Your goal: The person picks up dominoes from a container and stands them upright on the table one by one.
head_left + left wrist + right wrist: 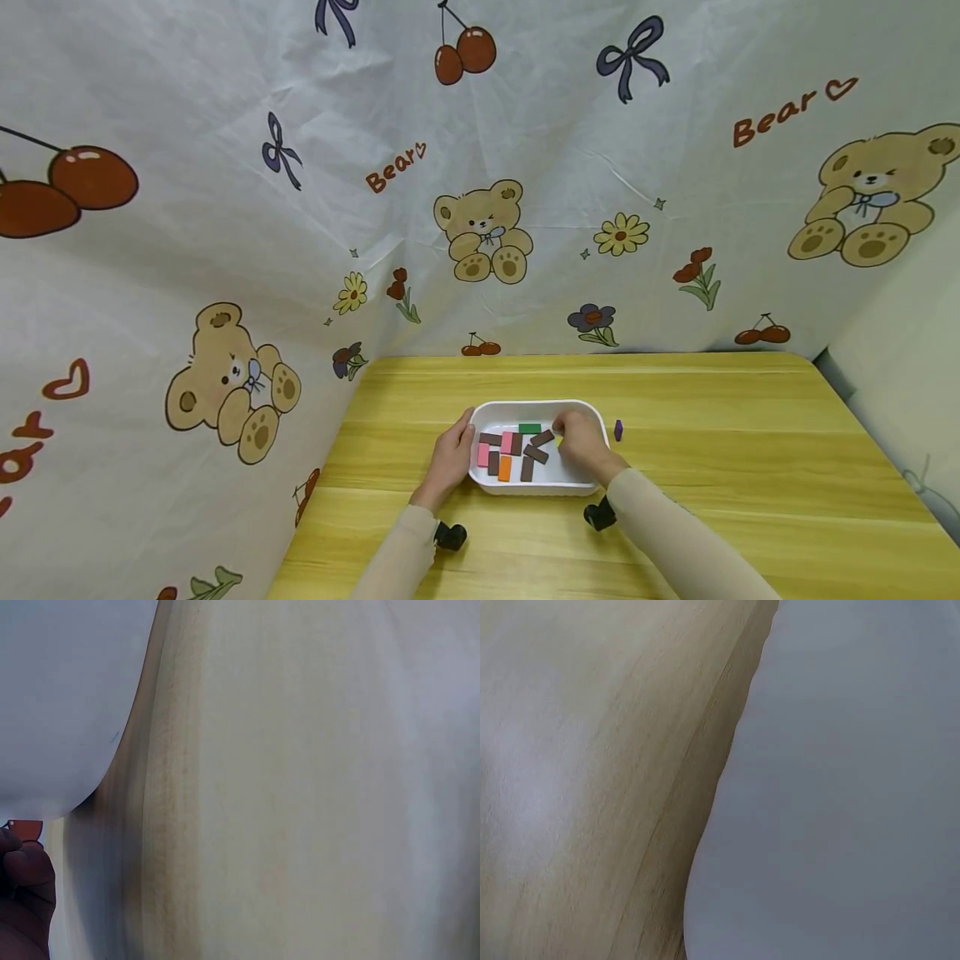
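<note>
**Below Centre of the Frame, Two Hands at a White Tray of Blocks**

Just below the middle of the head view, a white tray (521, 490) sits on the wood-grained tabletop (750, 467) with small coloured blocks in its left and middle parts. At its left end, the left hand (450, 454) touches the outer wall, its fingers fairly straight. The right hand (581, 442) reaches over the tray's right part with bent fingers; the fingertips are hidden, so whether they are apart, together or clamped on something cannot be told.

Toward the tray's upper edge lies a green block (529, 428). Below and left of it, a pink block (507, 442) lies right beside a brown block (517, 444). A second pink block (483, 455) is near the left wall, and an orange block (505, 468) lies toward the lower edge. Other brown pieces are scattered among these, two of them slanted, close to the right hand.

Right of the tray, a purple block (618, 430) is on the tabletop. Bears, cherries and bows decorate the pale cloth (555, 125) across the upper frame. Both wrist views show mostly tray wall and tabletop.
</note>
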The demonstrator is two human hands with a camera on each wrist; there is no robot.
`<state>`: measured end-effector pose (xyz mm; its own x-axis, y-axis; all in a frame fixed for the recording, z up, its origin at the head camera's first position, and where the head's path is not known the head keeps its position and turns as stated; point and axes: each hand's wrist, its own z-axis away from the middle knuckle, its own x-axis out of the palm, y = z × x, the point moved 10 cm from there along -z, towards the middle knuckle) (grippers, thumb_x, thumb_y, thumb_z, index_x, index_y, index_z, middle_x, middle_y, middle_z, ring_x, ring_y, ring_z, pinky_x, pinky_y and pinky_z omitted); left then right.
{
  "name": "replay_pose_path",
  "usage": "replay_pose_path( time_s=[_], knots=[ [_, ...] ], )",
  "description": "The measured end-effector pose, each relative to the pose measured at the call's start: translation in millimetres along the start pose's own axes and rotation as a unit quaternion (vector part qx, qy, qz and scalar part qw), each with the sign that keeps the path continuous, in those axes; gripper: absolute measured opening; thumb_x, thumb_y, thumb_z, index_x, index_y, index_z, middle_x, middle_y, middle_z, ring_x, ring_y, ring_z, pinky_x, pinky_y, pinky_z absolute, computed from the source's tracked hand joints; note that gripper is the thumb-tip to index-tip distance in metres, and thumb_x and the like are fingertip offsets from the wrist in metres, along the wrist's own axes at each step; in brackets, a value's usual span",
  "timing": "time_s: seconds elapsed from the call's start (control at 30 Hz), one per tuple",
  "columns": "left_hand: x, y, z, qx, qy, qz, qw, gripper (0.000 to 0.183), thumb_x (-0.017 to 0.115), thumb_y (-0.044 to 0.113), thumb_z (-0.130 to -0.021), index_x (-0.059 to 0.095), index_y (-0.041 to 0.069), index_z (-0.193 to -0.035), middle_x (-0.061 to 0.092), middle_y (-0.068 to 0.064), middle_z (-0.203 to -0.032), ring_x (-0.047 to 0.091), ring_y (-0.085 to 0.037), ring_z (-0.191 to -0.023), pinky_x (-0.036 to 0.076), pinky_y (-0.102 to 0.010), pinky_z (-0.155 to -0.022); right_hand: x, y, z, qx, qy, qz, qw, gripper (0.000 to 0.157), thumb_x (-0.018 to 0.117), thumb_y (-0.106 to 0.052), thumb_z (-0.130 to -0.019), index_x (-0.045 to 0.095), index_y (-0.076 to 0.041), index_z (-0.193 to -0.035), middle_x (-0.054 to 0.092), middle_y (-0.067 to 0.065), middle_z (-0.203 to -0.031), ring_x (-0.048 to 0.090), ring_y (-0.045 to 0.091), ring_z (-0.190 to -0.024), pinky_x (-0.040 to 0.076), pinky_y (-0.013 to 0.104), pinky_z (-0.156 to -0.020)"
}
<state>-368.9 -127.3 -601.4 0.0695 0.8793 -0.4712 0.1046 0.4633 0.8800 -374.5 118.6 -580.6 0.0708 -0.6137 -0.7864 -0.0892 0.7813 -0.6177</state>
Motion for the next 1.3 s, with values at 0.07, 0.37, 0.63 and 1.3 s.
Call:
replay_pose_path(
  time_s=[0.07, 0.37, 0.63, 1.3],
  knots=[
    [-0.1, 0.4, 0.1, 0.001, 0.001, 0.001, 1.0, 0.049, 0.043, 0.027, -0.112, 0.042, 0.009, -0.158, 0.044, -0.009, -0.162, 0.039, -0.031, -0.151, 0.034, -0.05, -0.125, 1.5, 1, -1, 0.004, -0.005, 0.0, 1.0, 0.032, 0.063, 0.018, -0.071, 0.074, 0.002, -0.096, 0.071, 0.009, -0.089, 0.06, 0.021, -0.084, 0.058, 0.04, -0.083],
    [1.0, 0.8, 0.9, 0.001, -0.002, 0.004, 1.0, 0.049, 0.043, 0.027, -0.112, 0.043, 0.01, -0.158, 0.043, -0.01, -0.162, 0.039, -0.031, -0.152, 0.033, -0.051, -0.125, 1.5, -1, 2, 0.009, -0.019, -0.01, 1.0, 0.03, 0.069, 0.015, -0.073, 0.074, 0.002, -0.1, 0.071, 0.01, -0.092, 0.06, 0.019, -0.083, 0.059, 0.038, -0.08],
    [0.8, 0.1, 1.3, -0.001, 0.0, 0.014, 0.9999, 0.048, 0.042, 0.027, -0.113, 0.043, 0.012, -0.158, 0.044, -0.009, -0.162, 0.039, -0.031, -0.152, 0.034, -0.051, -0.125, 0.1, -8, 1, 0.002, -0.018, -0.026, 0.999, 0.031, 0.072, 0.009, -0.077, 0.072, 0.0, -0.107, 0.067, 0.007, -0.093, 0.058, 0.018, -0.085, 0.057, 0.037, -0.082],
    [0.6, 1.6, 1.4, 0.006, 0.001, 0.007, 1.0, 0.049, 0.043, 0.026, -0.112, 0.042, 0.008, -0.158, 0.044, -0.011, -0.162, 0.039, -0.033, -0.151, 0.034, -0.052, -0.125, -4.5, -14, 4, 0.023, -0.04, -0.136, 0.99, 0.027, 0.062, 0.002, -0.096, 0.068, 0.002, -0.122, 0.069, 0.014, -0.114, 0.066, 0.02, -0.092, 0.059, 0.029, -0.067]
  ],
)
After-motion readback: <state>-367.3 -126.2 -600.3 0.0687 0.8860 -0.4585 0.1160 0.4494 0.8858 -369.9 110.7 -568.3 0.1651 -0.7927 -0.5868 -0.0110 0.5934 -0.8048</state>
